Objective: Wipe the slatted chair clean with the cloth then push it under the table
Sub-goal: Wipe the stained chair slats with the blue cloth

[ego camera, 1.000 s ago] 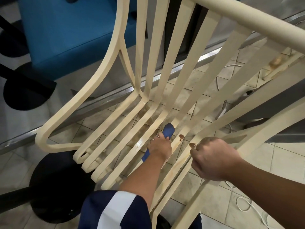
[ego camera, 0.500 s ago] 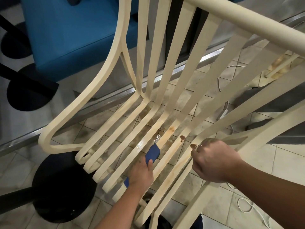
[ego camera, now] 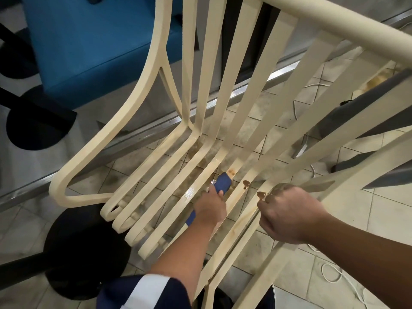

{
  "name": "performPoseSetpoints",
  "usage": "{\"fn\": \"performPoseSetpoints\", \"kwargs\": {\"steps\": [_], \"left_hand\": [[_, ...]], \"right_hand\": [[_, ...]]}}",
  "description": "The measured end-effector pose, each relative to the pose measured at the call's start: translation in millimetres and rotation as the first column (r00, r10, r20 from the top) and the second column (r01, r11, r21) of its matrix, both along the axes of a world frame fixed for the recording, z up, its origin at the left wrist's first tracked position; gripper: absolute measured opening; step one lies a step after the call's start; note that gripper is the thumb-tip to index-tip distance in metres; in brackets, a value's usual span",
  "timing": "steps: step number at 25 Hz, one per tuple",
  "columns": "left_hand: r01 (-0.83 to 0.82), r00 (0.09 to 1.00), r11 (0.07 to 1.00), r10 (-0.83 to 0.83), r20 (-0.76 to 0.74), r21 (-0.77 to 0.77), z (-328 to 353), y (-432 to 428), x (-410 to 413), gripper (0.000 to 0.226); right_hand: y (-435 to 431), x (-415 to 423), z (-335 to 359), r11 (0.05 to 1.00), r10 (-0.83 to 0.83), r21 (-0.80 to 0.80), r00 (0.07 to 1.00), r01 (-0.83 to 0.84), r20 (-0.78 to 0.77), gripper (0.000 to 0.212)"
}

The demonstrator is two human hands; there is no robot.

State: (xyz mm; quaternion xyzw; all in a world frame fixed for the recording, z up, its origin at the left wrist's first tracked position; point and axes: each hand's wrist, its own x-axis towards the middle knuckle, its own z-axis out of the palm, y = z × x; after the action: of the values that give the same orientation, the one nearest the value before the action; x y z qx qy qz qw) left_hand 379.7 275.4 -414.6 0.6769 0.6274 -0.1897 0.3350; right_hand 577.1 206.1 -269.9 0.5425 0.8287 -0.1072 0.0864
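Pressing folded blue cloth (ego camera: 223, 182) on glossy cream slat, left hand (ego camera: 210, 208) clutches it; right hand (ego camera: 287, 216) grips chair (ego camera: 142, 121) rail.

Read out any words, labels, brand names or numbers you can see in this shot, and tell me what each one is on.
None: no text, label, brand or number shows anywhere in the head view.
The slatted chair, blue cloth, blue upholstered seat and striped sleeve all appear unmarked.
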Motion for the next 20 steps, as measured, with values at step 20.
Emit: {"fn": "performPoseSetpoints", "kwargs": {"steps": [20], "left_hand": [[-0.071,0.992,0.996,0.075,0.098,-0.049,-12,38,42,0.054]], "right_hand": [[0,-1,6,0.998,0.03,0.057,0.997,-0.035,0.076,0.036]]}}
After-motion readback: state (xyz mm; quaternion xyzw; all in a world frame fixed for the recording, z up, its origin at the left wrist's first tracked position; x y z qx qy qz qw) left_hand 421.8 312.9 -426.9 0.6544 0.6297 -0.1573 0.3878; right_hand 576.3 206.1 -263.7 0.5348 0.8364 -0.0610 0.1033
